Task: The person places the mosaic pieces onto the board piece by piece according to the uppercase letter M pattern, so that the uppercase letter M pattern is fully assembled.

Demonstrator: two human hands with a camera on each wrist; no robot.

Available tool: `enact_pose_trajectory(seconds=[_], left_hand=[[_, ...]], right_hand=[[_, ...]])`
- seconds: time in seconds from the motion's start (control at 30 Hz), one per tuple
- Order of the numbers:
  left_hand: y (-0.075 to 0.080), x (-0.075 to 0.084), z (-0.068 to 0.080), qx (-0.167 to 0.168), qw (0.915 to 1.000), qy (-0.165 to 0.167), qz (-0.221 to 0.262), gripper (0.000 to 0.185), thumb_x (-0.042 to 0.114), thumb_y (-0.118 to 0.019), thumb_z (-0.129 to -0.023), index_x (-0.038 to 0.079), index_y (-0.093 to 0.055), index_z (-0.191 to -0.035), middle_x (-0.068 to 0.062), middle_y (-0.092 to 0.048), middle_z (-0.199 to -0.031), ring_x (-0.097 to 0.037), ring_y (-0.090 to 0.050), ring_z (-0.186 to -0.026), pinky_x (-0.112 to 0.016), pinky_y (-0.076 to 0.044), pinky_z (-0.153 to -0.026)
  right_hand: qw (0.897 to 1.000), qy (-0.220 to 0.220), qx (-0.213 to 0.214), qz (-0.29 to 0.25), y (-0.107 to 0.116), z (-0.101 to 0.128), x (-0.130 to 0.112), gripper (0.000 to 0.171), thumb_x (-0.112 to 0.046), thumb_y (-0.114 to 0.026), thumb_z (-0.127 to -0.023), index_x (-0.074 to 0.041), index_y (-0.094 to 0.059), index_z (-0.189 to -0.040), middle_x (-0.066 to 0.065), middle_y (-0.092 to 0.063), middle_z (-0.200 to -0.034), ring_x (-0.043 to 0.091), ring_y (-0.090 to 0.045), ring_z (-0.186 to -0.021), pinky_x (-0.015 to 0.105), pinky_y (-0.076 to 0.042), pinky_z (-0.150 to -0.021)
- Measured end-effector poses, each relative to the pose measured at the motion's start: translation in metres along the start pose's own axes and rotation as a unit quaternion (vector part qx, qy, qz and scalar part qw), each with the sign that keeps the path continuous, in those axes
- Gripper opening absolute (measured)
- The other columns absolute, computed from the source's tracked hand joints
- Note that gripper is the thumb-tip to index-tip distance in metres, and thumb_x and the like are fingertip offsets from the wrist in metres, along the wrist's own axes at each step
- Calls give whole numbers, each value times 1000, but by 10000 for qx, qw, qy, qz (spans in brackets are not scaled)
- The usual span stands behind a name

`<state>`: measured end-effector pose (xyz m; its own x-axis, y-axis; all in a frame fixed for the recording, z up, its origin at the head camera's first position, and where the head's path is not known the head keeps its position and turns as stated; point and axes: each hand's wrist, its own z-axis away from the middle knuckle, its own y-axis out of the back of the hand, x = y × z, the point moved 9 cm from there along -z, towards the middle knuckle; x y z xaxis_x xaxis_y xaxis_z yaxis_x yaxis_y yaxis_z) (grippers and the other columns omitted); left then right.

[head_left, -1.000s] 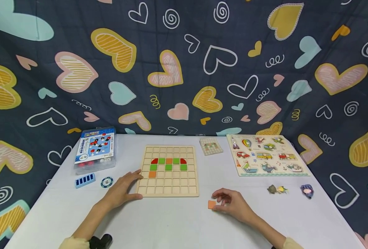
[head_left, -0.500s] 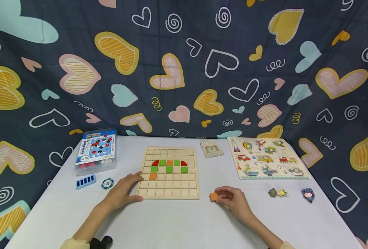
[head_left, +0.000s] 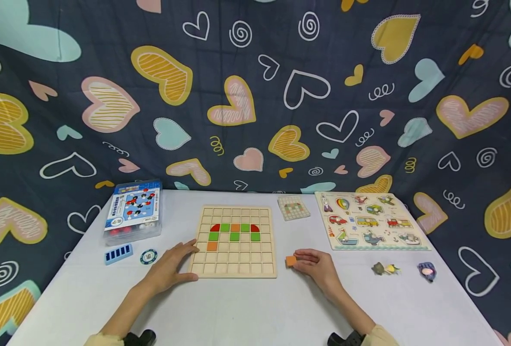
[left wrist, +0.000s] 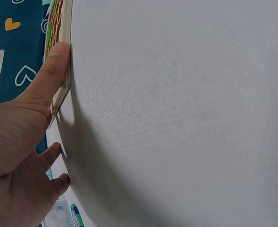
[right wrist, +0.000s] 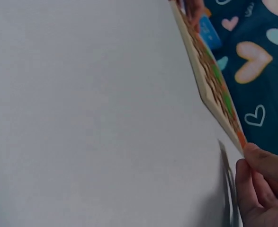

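A wooden grid board [head_left: 236, 259] lies mid-table with red, green and orange tiles [head_left: 235, 230] set in its upper rows. My left hand [head_left: 172, 266] rests against the board's near left corner, thumb [left wrist: 49, 75] pressed on the board's edge [left wrist: 65, 71]. My right hand [head_left: 313, 265] pinches a small orange square tile [head_left: 291, 261] just right of the board's near right corner. In the right wrist view the board's edge [right wrist: 210, 90] runs diagonally above my fingers [right wrist: 257, 179].
A clear box with a blue lid [head_left: 132, 210], a blue block [head_left: 118, 253] and a round chip [head_left: 148, 255] sit left. A pattern card [head_left: 293, 207] and vehicle puzzle [head_left: 370, 221] lie right, with small figures [head_left: 385, 268] and a purple piece [head_left: 426, 270]. Heart-print cloth behind.
My right hand has carried the orange tile up and to the left, from the near table towards the board's right corner. My left hand has stayed at the board.
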<state>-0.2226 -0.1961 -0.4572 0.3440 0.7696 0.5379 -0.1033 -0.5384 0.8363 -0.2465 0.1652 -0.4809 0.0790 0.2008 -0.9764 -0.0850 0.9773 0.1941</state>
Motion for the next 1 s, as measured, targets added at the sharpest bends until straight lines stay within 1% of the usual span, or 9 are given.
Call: enact_pose_trajectory(seconds=[0.13,0.37,0.5,0.8,1.0], left_hand=[[1,0,1,36,10000,-9,6,63,34,-81,-73,7,-56,-124,-20,-42,-145,-50,-35,-131,-64,-30,-106],[1,-1,1,13,10000,45,34,64,36,-81,-73,8,-56,-125,-19,-41,-146,-50,-34,-132,-64,-29,-107],[1,-1,1,29,10000,32,63,64,36,-81,-74,8,-56,-125,-19,-42,-146,-50,-34,-132,-64,-29,-107],[1,1,1,29,10000,14,70,63,34,-81,-74,7,-56,-125,-19,-42,-146,-50,-34,-131,-64,-29,-107],[1,1,1,2,9999,74,72,63,34,-81,-74,7,-56,-125,-19,-41,-146,-51,-33,-132,-64,-28,-107]], right_hand=[[9996,36,21,-271,-6,-8,-4,33,8,-72,-79,12,-63,-110,24,-68,-107,25,-69,-93,25,-58,-77],[9989,270,-30,-372,-24,-19,-14,30,8,-70,-81,13,-63,-110,26,-67,-107,29,-68,-96,26,-59,-76],[9979,298,10,-573,-33,-26,-15,30,9,-70,-80,14,-63,-109,27,-67,-106,29,-69,-96,25,-58,-76],[9981,341,8,-507,-50,-38,-15,28,7,-72,-80,11,-65,-107,24,-68,-105,32,-67,-98,24,-58,-76],[9975,546,46,-452,-58,-42,-19,27,7,-73,-79,11,-66,-105,25,-69,-101,32,-68,-94,24,-58,-75]])
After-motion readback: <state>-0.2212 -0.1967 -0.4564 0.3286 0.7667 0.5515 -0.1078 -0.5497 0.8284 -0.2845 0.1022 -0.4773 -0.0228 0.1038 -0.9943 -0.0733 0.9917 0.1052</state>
